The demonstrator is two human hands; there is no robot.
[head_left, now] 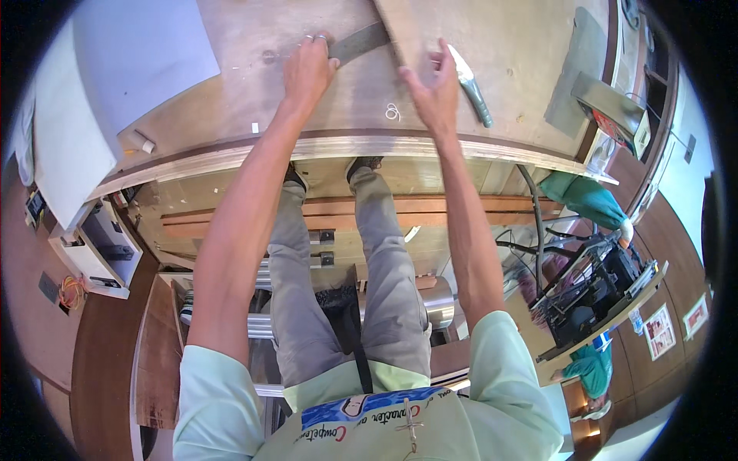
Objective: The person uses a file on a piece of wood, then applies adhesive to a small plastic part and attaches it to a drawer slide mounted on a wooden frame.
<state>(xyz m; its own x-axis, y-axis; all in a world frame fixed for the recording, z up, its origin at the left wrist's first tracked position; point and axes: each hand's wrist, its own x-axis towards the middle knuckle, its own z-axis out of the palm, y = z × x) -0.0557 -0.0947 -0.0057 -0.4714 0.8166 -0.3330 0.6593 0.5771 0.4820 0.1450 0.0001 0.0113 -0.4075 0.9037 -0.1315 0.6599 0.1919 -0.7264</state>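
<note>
My left hand (309, 75) is closed on the near end of a dark grey flat strip (360, 44) lying on the wooden worktop (254, 96). The strip's far end meets the edge of a thin wood panel (430, 23). My right hand (435, 96) is over the worktop beside that edge, thumb and fingers apart, and no held thing shows in it. Just right of its fingers lies a hand tool (474, 94) with a pale pointed blade and a grey-green handle. A small loop of white string (392, 112) rests between my hands.
A large white sheet (154, 61) covers the worktop's left side. At the right are a grey flat piece (573, 77) and a metal box (611, 104). The worktop's front edge (354, 146) runs below my wrists. Farther right stand a black machine (592, 284) and a person in green (590, 373).
</note>
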